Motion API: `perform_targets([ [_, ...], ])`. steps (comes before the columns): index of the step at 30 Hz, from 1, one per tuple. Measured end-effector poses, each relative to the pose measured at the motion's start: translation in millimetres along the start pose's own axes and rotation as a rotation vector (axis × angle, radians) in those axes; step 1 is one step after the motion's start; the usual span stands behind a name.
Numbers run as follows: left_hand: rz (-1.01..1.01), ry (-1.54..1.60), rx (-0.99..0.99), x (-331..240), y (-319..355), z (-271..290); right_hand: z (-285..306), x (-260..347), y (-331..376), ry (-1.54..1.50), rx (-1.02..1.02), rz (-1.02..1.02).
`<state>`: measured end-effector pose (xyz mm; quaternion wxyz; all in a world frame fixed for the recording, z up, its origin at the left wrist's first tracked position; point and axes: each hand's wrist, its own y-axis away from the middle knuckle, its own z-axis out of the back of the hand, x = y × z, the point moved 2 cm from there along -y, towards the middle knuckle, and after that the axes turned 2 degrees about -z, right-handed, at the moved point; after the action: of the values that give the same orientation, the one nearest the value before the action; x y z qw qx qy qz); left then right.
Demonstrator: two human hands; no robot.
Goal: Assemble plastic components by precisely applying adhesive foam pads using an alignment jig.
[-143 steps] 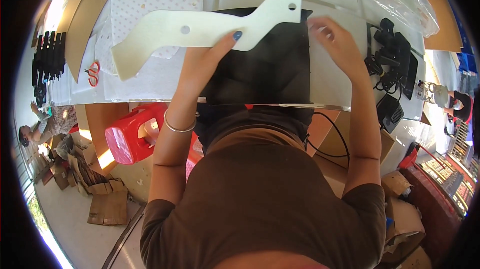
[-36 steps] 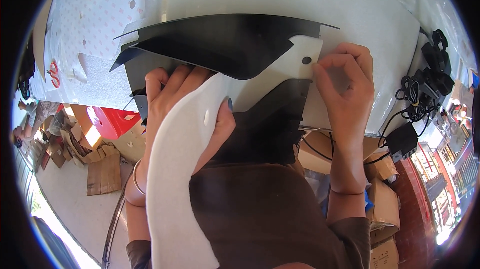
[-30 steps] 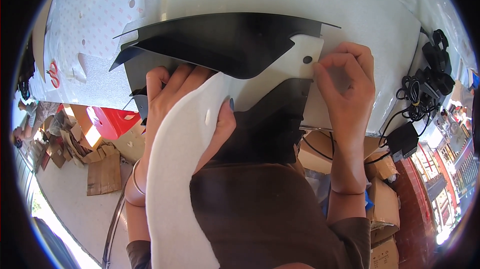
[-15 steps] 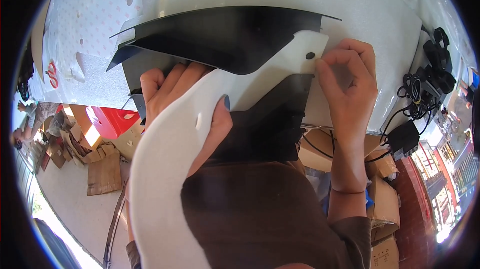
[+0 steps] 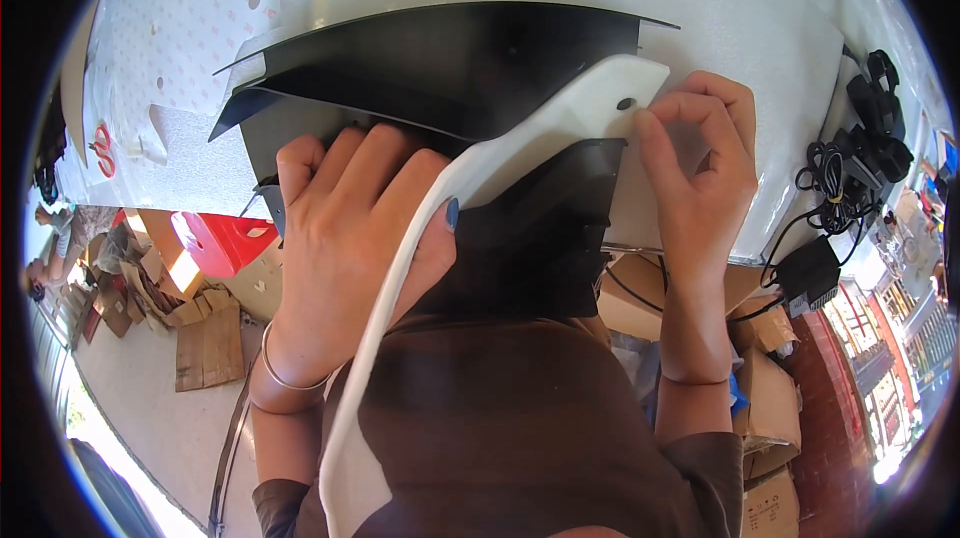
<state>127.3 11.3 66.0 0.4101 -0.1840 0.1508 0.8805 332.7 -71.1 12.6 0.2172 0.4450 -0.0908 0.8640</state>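
A long, curved white foam-like strip [image 5: 590, 103] with a dark oval hole near its far end slants over black bent sheet panels [image 5: 400, 58]. My left hand [image 5: 350, 198] is closed on the strip's middle, thumb with a blue nail on the near side, its other fingertips partly hidden under the upper black panel. My right hand [image 5: 700, 153] pinches at the strip's end beside the hole, thumb and forefinger together. Whether a thin film is also between them cannot be made out. The strip's near part hangs down in front of my brown shirt.
The panels lie on a pale table [image 5: 740, 58]. Black cables and adapters [image 5: 850, 178] sit at its right edge. A red plastic object [image 5: 225, 243] stands below its left edge. Cardboard boxes [image 5: 770, 398] fill the lower right, and flattened cardboard [image 5: 208, 348] lies on the left floor.
The strip has turned edge-on, its near part swinging right and uncovering my left hand and wrist. Its far end has tilted slightly. My right hand has barely moved.
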Motion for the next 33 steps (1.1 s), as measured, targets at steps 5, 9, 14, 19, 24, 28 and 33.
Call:
perform_targets([
  [5, 0.013, -0.042, -0.003, -1.2, 0.1, -2.9, -0.6, -1.2, 0.3, 0.047, 0.008, 0.024],
  [9, 0.027, -0.053, 0.011, -3.3, -1.3, -0.6, -0.4, -0.5, 0.5, 0.034, 0.002, 0.014],
  [14, 0.0, -0.033, 0.052, -2.2, -5.0, -2.2, 0.0, 1.3, 0.4, 0.026, 0.01, -0.018],
  [19, -0.008, -0.06, 0.077, 0.4, -1.9, -2.9, 1.5, 3.2, 0.4, 0.035, 0.021, -0.059],
  [24, 0.004, -0.062, 0.053, 0.7, -1.9, -3.1, 0.5, 1.1, 1.6, 0.02, 0.011, -0.051],
  [28, 0.03, -0.042, 0.078, -1.2, -3.6, 0.3, -3.4, -1.0, 0.6, 0.033, 0.011, 0.012],
  [33, 0.028, -0.017, 0.088, -0.7, -4.9, 0.5, -1.3, 0.1, -0.7, 0.049, 0.016, -0.004],
])
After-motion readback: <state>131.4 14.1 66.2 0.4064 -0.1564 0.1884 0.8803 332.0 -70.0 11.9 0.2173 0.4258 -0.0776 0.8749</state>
